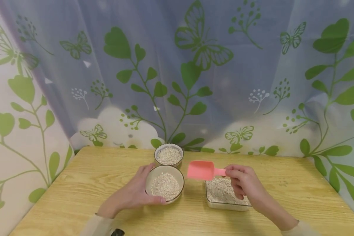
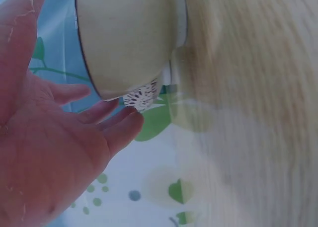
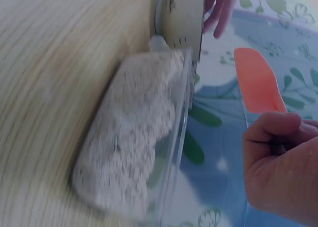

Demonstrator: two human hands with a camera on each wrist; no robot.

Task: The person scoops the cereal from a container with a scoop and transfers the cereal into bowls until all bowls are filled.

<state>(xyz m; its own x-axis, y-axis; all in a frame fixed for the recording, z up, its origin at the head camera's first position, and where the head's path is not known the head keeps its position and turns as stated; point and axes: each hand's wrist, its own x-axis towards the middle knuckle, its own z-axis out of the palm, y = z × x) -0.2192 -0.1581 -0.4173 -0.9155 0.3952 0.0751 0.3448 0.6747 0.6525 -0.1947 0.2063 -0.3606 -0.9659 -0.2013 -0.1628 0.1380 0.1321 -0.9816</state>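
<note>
Pale oat-like flakes partly fill a cream bowl [image 1: 177, 175] with a dark rim, which stands on the table. My left hand [image 1: 137, 191] holds this bowl from the left, thumb along its near side and fingers round the far side. The fingertips are right at the bowl's wall in the left wrist view. My right hand [image 1: 247, 185] pinches the handle of a pink scoop [image 1: 200, 170], held up with its blade pointing left. No flakes show on the blade. Below the scoop and hand is a clear rectangular container [image 3: 171, 172] of the same flakes, partly hidden by the hand.
A smaller patterned bowl [image 1: 181, 160] with flakes stands directly behind the cream bowl. Wooden tabletop [image 1: 295, 186] surrounds the containers. A curtain [image 1: 224, 82] printed with leaves and butterflies hangs along the table's far edge. A small black object [image 1: 117, 232] shows by the left sleeve.
</note>
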